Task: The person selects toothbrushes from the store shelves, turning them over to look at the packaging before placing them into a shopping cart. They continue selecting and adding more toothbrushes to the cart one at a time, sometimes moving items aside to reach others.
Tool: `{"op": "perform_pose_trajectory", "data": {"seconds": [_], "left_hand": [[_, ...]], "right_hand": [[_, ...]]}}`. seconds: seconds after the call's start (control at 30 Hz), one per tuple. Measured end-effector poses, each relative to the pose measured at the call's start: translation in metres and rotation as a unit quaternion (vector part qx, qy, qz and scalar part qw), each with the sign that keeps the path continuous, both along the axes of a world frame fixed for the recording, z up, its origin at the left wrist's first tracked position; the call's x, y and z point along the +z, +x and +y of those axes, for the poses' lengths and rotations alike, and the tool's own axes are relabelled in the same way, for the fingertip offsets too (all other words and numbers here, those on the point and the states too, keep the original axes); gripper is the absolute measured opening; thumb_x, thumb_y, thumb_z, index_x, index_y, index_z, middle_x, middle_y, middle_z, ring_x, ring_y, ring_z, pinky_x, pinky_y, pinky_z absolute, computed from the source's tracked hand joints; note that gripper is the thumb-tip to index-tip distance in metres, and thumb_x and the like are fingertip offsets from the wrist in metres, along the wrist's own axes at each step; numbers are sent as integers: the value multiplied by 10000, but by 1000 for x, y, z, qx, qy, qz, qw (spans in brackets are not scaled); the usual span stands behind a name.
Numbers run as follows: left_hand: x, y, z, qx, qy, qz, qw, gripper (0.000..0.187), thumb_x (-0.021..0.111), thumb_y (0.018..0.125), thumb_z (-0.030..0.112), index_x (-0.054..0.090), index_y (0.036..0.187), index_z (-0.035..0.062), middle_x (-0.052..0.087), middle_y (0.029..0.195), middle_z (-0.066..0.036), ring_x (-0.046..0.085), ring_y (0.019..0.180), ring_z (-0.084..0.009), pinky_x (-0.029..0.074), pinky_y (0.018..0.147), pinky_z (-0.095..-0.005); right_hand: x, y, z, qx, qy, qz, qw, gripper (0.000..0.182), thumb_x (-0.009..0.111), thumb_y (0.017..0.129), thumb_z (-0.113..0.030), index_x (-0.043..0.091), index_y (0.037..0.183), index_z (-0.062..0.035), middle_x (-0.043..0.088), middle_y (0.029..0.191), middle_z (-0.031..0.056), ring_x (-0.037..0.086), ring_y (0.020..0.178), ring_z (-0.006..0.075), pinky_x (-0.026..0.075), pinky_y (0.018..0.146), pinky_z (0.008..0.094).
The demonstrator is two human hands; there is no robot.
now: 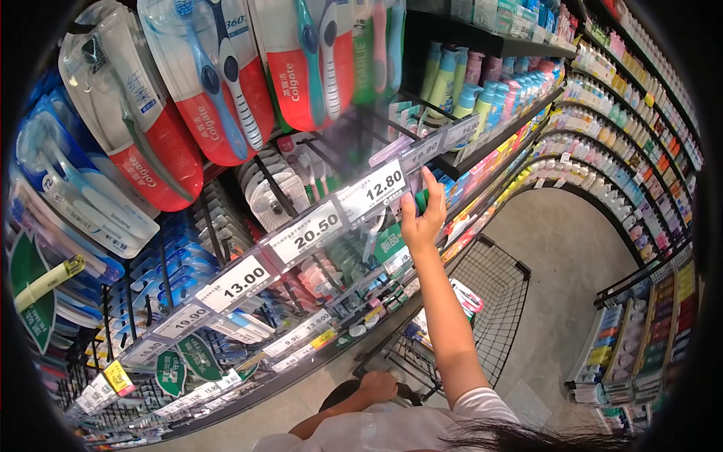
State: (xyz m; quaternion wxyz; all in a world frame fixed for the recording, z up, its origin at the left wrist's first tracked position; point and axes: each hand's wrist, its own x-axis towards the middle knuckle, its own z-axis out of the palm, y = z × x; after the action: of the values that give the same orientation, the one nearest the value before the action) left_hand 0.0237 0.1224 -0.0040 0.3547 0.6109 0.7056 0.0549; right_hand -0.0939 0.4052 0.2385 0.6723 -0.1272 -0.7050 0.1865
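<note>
- Toothbrush packs [202, 98]: clear above, red below
- Large price tags [307, 236]: white, black numbers
- Pump bottles [463, 105]: yellow-green, blue tops
- Cart [523, 267]: black grid
- Oval sign [172, 373]: green, white lettering
- Floor [561, 241]: grey

On my feed, three red-bottomed packs [305, 83] read Colgate with 高露洁, one also 360. A green pack [364, 75] seems to say DARLIE. Along the upper rail I read a 19.90 tag [183, 322], a 13.00 tag [236, 282], a 20.50 tag [306, 234], a 12.80 tag [374, 188] and another 19.90. A green sign [392, 239] says 新品.
</note>
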Motion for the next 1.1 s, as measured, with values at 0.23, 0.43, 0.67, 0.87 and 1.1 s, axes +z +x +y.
{"op": "perform_pose_trajectory", "data": {"seconds": [0.23, 0.43, 0.67, 0.87, 1.1], "left_hand": [[3, 0, 2, 1, -23, 0, 1000, 312, 490, 785, 280, 675, 778, 29, 658, 823, -186, 645, 789, -343, 516, 721, -453], [1, 1, 1, 2, -7, 3, 1000, 312, 499, 779, 288, 674, 767, 30, 657, 802, -182, 646, 771, -340, 517, 714, -456], [-8, 2, -3, -2, 40, 20, 999, 301, 501, 773, 286, 664, 726, 38, 652, 755, -168, 644, 702, -336, 523, 656, -450], [1, 1, -3, -2, 60, 26, 998, 280, 505, 772, 281, 645, 700, 49, 650, 729, -153, 643, 676, -319, 520, 624, -445], [12, -1, 8, -42, 8, 41, 998, 259, 506, 771, 253, 646, 665, 62, 644, 688, -139, 640, 638, -302, 512, 606, -428]], "right_hand": [[5, 12, 0, 69, -133, -66, 987, 429, 587, 853, -227, 495, 1213, -14, 561, 944, 162, 555, 818, 280, 441, 719, 347], [1, 1, 2, 45, -82, -97, 991, 453, 603, 841, -252, 490, 1205, -8, 551, 962, 161, 545, 805, 337, 444, 702, 365], [8, -58, 9, 136, -127, -147, 971, 444, 519, 815, -231, 489, 1181, 17, 510, 1178, 261, 443, 1152, 424, 358, 981, 431], [6, -56, 12, 104, -30, -175, 979, 289, 545, 783, -208, 588, 957, 19, 574, 1025, 255, 495, 1052, 417, 393, 917, 447], [-93, 115, 11, 46, -290, -115, 949, 149, 639, 819, -126, 618, 938, -39, 583, 650, 55, 522, 537, 137, 431, 541, 271]]}}
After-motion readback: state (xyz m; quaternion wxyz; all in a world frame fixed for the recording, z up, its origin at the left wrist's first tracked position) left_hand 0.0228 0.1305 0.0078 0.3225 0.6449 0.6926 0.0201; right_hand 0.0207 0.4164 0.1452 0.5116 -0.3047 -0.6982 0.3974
